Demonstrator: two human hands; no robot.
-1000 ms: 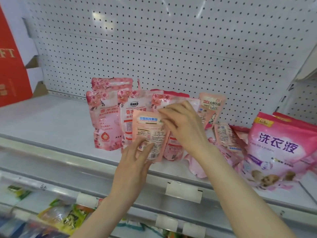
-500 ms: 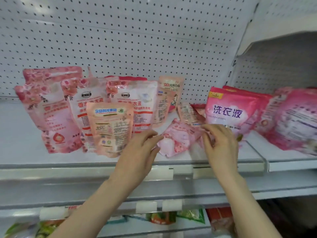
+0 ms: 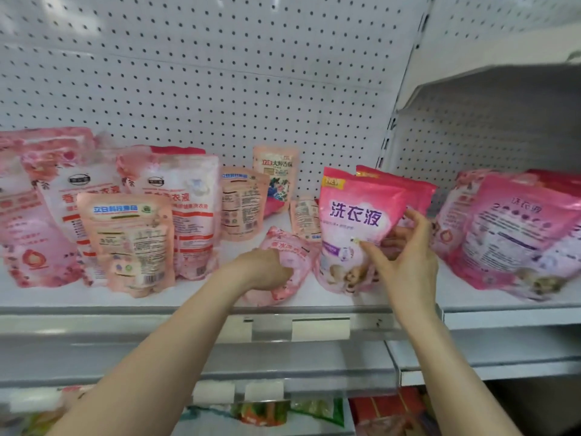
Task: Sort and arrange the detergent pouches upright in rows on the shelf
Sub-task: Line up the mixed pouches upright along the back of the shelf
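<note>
Pink and peach detergent pouches stand on the white shelf (image 3: 188, 302). A small pale pink pouch (image 3: 289, 256) lies flat near the front edge, and my left hand (image 3: 262, 272) grips its left side. My right hand (image 3: 405, 256) holds the right edge of an upright bright pink pouch (image 3: 355, 215), thumb on its front, fingers behind. A second bright pink pouch (image 3: 408, 187) stands right behind it. A peach pouch (image 3: 132, 243) stands at the front left, ahead of two white-and-pink pouches (image 3: 185, 209).
A perforated white back panel (image 3: 220, 73) closes the shelf. More peach pouches (image 3: 243, 202) stand at the back. On the neighbouring shelf at right lean large pink pouches (image 3: 515, 234). Below hang price-tag holders (image 3: 320, 328), and a lower shelf holds green packets (image 3: 283, 410).
My left hand left the peach pouch and moved right onto the flat pale pink pouch. My right hand moved from that flat pouch up to the bright pink pouch's right edge.
</note>
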